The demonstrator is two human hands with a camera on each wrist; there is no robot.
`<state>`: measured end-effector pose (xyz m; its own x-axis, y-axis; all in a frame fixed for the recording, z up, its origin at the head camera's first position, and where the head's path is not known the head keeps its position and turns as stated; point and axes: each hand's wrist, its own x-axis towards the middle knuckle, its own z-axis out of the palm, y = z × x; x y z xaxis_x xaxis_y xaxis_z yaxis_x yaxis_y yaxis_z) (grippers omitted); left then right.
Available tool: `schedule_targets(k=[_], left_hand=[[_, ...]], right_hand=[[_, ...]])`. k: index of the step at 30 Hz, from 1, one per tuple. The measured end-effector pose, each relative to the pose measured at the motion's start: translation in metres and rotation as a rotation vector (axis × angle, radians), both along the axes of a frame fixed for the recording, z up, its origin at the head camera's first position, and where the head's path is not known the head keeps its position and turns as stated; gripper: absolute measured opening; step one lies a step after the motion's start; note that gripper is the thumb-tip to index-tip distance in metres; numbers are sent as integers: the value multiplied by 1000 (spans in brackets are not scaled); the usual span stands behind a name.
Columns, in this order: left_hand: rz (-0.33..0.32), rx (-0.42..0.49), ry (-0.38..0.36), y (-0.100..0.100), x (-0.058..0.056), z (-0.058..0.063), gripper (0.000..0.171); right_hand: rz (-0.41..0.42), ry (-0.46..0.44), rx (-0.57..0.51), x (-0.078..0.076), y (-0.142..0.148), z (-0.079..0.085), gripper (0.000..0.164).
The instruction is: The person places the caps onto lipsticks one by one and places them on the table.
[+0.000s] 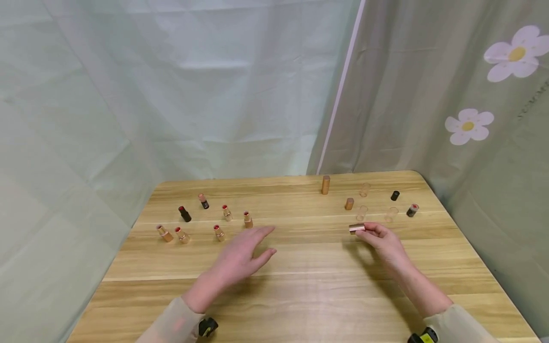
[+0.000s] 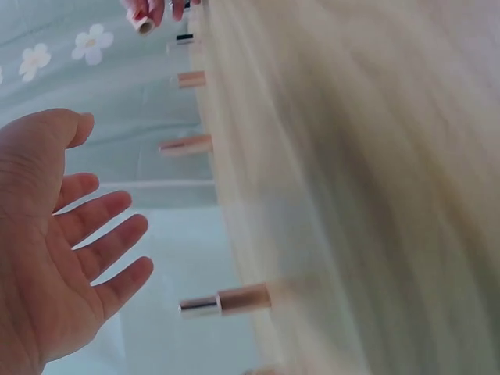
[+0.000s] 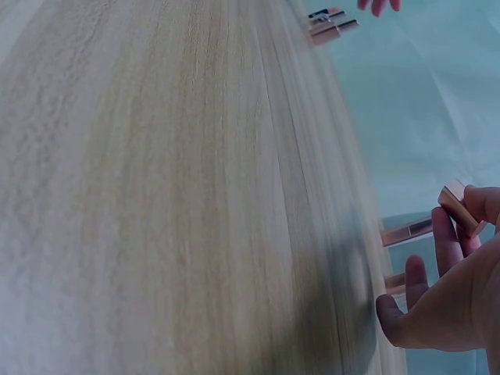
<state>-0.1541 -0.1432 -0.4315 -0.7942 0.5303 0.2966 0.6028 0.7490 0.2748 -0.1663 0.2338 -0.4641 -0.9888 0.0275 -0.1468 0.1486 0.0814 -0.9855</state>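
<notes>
My right hand [image 1: 386, 243] pinches a shiny rose-gold lipstick cap [image 1: 357, 228] between thumb and fingers, tilted on its side above the table. The cap's hollow end shows in the left wrist view. My left hand [image 1: 238, 255] is held over the table, fingers extended and thumb spread, with nothing in it. Nearest to it stands an uncapped lipstick [image 1: 248, 220] in a rose-gold case. Further left are several more uncapped lipsticks, among them a gold one [image 1: 219, 233], a black one with a red tip [image 1: 185, 214] and a black one with a pinkish tip [image 1: 203, 201].
Beyond my right hand stand a tall copper cap [image 1: 326, 185], a short copper cap [image 1: 349, 204], a clear cap [image 1: 392, 214] with two others like it, a black cap [image 1: 395, 196] and a dark piece with a red mark [image 1: 412, 210]. Fabric curtains [image 1: 240, 95] hang behind the wooden table [image 1: 309, 295].
</notes>
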Motion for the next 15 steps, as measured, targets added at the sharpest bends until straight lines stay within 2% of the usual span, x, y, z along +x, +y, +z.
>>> schedule_targets(k=[7,11,15], left_hand=[[90,101,95,-28,-2,22,54],[178,191,135,-58,-1,36,52],[302,286,164,-97,-1,39,50]], right_hand=[[-7,-5,-12,1,-2,0,57],[-8,-15,-24,0,-2,0,58],[-7,-33,-15,-2,-3,0,60]])
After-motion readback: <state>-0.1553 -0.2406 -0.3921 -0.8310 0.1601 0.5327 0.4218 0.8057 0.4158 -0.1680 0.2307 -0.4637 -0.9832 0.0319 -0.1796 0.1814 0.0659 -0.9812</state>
